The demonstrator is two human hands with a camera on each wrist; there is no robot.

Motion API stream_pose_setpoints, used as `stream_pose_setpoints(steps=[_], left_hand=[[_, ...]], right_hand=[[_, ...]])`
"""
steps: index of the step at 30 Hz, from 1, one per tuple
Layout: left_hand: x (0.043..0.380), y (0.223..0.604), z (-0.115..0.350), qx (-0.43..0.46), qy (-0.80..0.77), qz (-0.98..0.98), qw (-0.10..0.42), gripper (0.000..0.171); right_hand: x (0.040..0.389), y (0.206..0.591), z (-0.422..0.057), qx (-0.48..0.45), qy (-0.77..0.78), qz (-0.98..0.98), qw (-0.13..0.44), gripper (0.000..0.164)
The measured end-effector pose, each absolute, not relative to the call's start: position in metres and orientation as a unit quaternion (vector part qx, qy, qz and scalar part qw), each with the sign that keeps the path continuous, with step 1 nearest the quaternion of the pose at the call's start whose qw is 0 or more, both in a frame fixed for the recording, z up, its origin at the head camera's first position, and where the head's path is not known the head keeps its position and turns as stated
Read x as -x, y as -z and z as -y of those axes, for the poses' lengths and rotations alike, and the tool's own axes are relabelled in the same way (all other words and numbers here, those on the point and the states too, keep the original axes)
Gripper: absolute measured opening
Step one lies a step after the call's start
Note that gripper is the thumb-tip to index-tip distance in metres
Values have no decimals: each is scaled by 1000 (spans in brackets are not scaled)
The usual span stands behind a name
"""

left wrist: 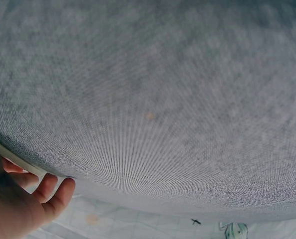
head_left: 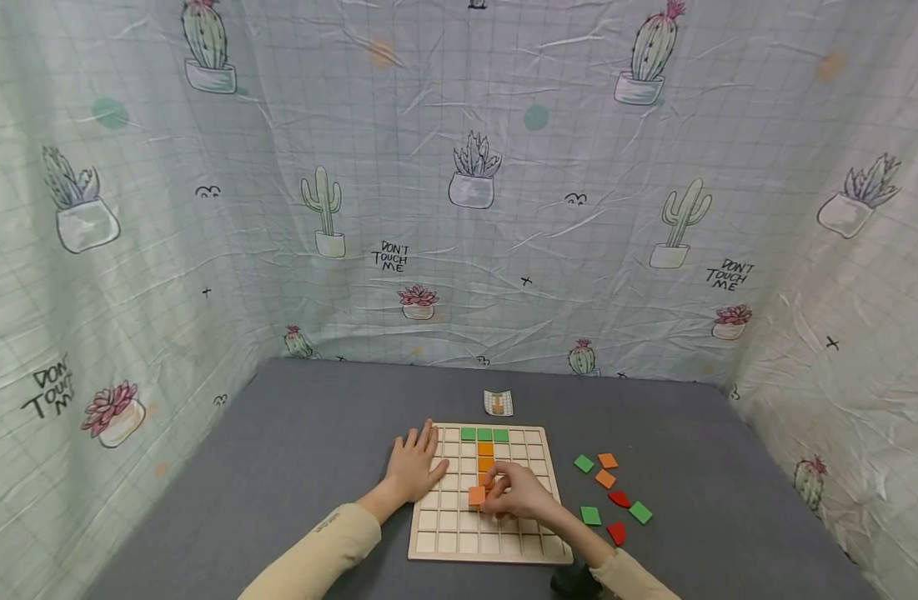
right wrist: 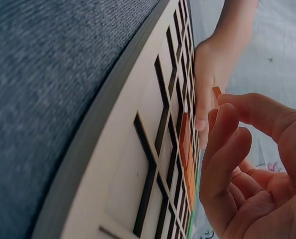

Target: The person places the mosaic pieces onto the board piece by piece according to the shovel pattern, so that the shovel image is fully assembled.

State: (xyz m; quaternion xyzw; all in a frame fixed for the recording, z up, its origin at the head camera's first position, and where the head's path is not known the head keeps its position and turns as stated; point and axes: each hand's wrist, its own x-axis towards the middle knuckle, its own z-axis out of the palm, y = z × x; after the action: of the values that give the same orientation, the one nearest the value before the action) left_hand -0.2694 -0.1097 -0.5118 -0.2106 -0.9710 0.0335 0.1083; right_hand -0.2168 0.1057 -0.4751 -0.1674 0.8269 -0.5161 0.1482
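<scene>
Currently pinching one orange tile (head_left: pixel 477 497) between thumb and fingertips, right grip (head_left: pixel 517 493) held over the board (head_left: pixel 447 546), just below the orange column (head_left: pixel 485 450). The right wrist view shows the tile raised clear of the grid, seen nearly edge-on, so not yet seated in any square. Left grip (head_left: pixel 413 467) spread, fingers straight, resting along the board's left edge; probably enough to keep it from sliding on the grey counter (head_left: pixel 331 433). Handling, as I judge it: tile light, stiff, thin, likely wood or something like it, little risk of breaking. Smooth faces might slip if I squeeze off-centre. Best hold is by two opposite edges or one corner, leaving the far edge free to find its square; raised grid lines should guide it, though a tilted tile could catch on one. Touching the column's lowest tile could nudge it, my fingers being so close. Loose pieces lie on the counter right of the board: green tiles (head_left: pixel 589 516), orange tiles (head_left: pixel 605 479), red pieces (head_left: pixel 616 533). Those lying flat would want a fingernail under an edge. Beyond the board, a small picture card (head_left: pixel 499 403).
</scene>
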Motion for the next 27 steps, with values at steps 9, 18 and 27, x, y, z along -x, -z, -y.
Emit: stream_pose_setpoints(steps=[9,18,27], left_hand=[[272,514,110,218,-42,968,119,62],[270,507,110,221,-21,968,119,59],[270,505,109,215,-25,970,108,61]], right_hand=[[218,474,-97,154,494,-844,140,28],[220,472,-93,151,477,-856,133,27],[224,475,-89,146,452,-872,116,25]])
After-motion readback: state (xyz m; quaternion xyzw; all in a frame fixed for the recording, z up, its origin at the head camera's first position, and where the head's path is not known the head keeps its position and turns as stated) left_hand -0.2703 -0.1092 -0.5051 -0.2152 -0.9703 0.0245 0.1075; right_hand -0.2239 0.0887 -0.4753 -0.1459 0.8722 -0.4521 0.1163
